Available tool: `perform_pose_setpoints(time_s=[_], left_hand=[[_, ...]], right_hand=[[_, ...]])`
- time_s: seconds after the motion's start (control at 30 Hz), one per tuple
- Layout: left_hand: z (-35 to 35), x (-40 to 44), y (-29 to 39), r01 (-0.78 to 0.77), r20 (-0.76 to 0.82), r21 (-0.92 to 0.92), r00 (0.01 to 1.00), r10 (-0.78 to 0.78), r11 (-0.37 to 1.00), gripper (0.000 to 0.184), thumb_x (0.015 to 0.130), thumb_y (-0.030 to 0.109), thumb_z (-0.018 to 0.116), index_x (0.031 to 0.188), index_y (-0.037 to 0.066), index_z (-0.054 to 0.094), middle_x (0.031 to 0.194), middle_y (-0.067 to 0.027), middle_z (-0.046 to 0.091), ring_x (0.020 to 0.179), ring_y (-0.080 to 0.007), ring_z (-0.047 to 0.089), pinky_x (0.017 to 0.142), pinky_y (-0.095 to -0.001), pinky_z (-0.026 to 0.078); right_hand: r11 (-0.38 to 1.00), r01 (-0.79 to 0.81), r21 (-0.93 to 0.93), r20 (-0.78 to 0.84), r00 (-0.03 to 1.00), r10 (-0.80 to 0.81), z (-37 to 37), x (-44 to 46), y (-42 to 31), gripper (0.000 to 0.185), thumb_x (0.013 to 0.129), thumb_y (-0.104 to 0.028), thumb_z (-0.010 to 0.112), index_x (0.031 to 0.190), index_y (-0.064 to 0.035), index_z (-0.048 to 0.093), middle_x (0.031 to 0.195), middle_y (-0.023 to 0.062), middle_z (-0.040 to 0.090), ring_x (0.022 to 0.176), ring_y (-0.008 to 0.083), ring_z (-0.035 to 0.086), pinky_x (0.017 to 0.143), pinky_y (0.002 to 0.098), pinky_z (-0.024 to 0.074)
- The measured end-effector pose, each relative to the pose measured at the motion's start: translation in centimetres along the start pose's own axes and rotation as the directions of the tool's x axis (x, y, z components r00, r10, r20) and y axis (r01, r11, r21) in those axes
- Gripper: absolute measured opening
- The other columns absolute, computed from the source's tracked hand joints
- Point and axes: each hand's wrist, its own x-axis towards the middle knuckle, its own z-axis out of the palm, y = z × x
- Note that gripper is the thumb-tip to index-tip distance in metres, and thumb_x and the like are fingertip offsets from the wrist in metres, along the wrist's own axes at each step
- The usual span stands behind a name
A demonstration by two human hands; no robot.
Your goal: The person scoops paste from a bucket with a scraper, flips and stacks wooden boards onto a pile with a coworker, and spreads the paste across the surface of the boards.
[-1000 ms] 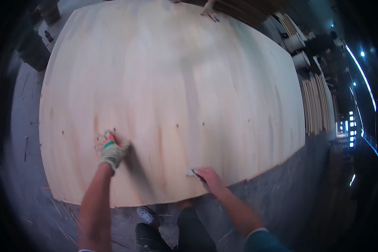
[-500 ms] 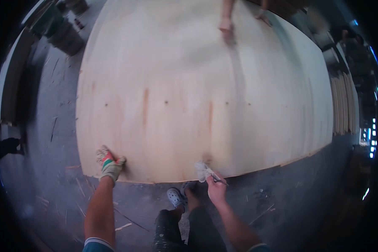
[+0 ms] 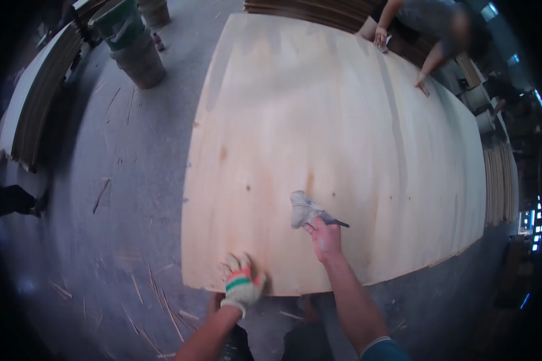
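Note:
A large pale plywood sheet (image 3: 283, 132) lies in front of me, marked with brown streaks and small dark knots. My left hand (image 3: 242, 284), in a white work glove with red and green bands, lies on the sheet at its near left edge, fingers spread. Held over the sheet's near middle, my bare right hand (image 3: 326, 242) is closed on a putty knife (image 3: 338, 222). Its dark handle sticks out to the right, and a thick greyish-white lump of putty (image 3: 303, 209) covers the blade.
A co-worker (image 3: 430, 24) leans over the far right edge, both hands at the sheet. Stacked boards stand at left (image 3: 48, 78), far side and right (image 3: 498, 183). Buckets (image 3: 137, 60) stand at the upper left. Wood slivers (image 3: 162, 307) litter the floor.
My view has shifted, so the sheet sits further right. My right hand has moved from the near edge inward with the putty knife. The co-worker's hands are now near the far right edge.

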Motion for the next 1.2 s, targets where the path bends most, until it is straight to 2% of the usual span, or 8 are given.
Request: perform_pose_setpoints(time_s=[0.2, 0.3, 0.4, 0.57, 0.7, 0.9, 1.03, 1.2], left_hand=[[-8.5, -2.9, -16.7, -0.156, -0.111, -0.023, 0.982, 0.152, 0.988, 0.061, 0.084, 0.033, 0.070, 0.136, 0.005, 0.061, 0.146, -0.0250, 0.055, 0.137, -0.0426, 0.051, 0.114, -0.0532, 0.041], [-9.7, -5.3, -27.1, -0.062, -0.225, -0.011, 0.973, 0.058, 0.998, 0.056, 0.084, 0.029, 0.069, 0.132, 0.001, 0.063, 0.144, -0.0256, 0.057, 0.136, -0.0441, 0.052, 0.114, -0.0520, 0.040], [-10.9, -8.4, -34.4, 0.073, -0.219, -0.023, 0.973, -0.076, 0.997, 0.053, 0.085, 0.025, 0.070, 0.132, 0.000, 0.064, 0.144, -0.0252, 0.058, 0.135, -0.0432, 0.052, 0.115, -0.0497, 0.039], [-12.4, -11.0, -38.5, 0.149, -0.274, -0.158, 0.943, -0.188, 0.976, 0.048, 0.089, 0.019, 0.070, 0.132, 0.000, 0.065, 0.144, -0.0243, 0.058, 0.136, -0.0405, 0.052, 0.116, -0.0463, 0.039], [-15.6, -8.8, -34.8, -0.015, -0.343, -0.182, 0.938, -0.050, 0.983, 0.045, 0.091, 0.018, 0.068, 0.132, 0.001, 0.065, 0.145, -0.0238, 0.057, 0.138, -0.0393, 0.052, 0.116, -0.0456, 0.040], [-19.9, 1.0, -18.0, -0.398, -0.213, 0.041, 0.893, 0.397, 0.917, 0.047, 0.090, 0.020, 0.068, 0.134, 0.005, 0.064, 0.145, -0.0261, 0.056, 0.137, -0.0431, 0.051, 0.116, -0.0485, 0.039], [-21.9, 11.8, -6.0, -0.673, -0.031, 0.264, 0.710, 0.704, 0.691, 0.052, 0.090, 0.027, 0.069, 0.137, 0.006, 0.062, 0.148, -0.0245, 0.055, 0.138, -0.0419, 0.050, 0.115, -0.0502, 0.039], [-21.0, 28.0, 5.4, -0.819, 0.350, 0.556, 0.386, 0.853, 0.141, 0.085, 0.087, 0.045, 0.070, 0.155, 0.004, 0.041, 0.161, -0.0243, 0.040, 0.147, -0.0430, 0.039, 0.123, -0.0529, 0.027]], right_hand=[[0.921, -0.164, -0.354, -0.282, 0.957, 0.062, 7.0, 1.8, 8.5, 0.020, 0.098, -0.003, 0.060, 0.116, 0.0031, 0.067, 0.119, 0.0121, 0.071, 0.106, 0.0248, 0.069, 0.095, 0.0396, 0.0559], [0.309, -0.290, -0.906, -0.348, 0.925, -0.152, 8.2, 5.1, 11.2, 0.020, 0.092, 0.003, 0.061, 0.110, 0.0004, 0.069, 0.112, 0.0174, 0.070, 0.104, 0.0335, 0.067, 0.091, 0.0416, 0.0541], [0.032, 0.297, -0.954, 0.247, 0.847, -0.471, 11.4, 5.2, 9.4, 0.023, 0.088, 0.002, 0.064, 0.110, -0.0025, 0.069, 0.104, 0.0196, 0.068, 0.103, 0.0342, 0.065, 0.089, 0.0408, 0.0536], [0.040, 0.551, -0.834, 0.529, 0.818, -0.226, 3.1, -6.2, 14.0, 0.030, 0.083, -0.002, 0.069, 0.113, -0.0069, 0.070, 0.108, 0.0150, 0.069, 0.102, 0.0376, 0.064, 0.093, 0.0476, 0.0520], [0.046, 0.323, -0.945, 0.282, 0.878, -0.386, 2.3, -21.0, 23.2, 0.043, 0.078, -0.001, 0.072, 0.120, -0.0071, 0.070, 0.111, 0.0149, 0.068, 0.110, 0.0369, 0.062, 0.097, 0.0475, 0.0520], [0.509, 0.050, -0.859, -0.142, 0.933, -0.331, 11.7, -22.1, 23.9, 0.045, 0.082, -0.001, 0.065, 0.127, -0.0060, 0.066, 0.111, 0.0147, 0.067, 0.103, 0.0366, 0.066, 0.091, 0.0450, 0.0550], [0.826, 0.103, -0.554, -0.390, 0.845, -0.367, 12.9, -20.3, 23.5, 0.034, 0.084, 0.003, 0.064, 0.117, -0.0035, 0.071, 0.103, 0.0172, 0.069, 0.096, 0.0392, 0.068, 0.085, 0.0433, 0.0553], [0.742, -0.108, -0.662, -0.608, 0.656, -0.448, 14.9, -20.2, 25.9, 0.037, 0.083, 0.005, 0.063, 0.117, -0.0043, 0.071, 0.107, 0.0170, 0.067, 0.102, 0.0374, 0.065, 0.089, 0.0423, 0.0537]])
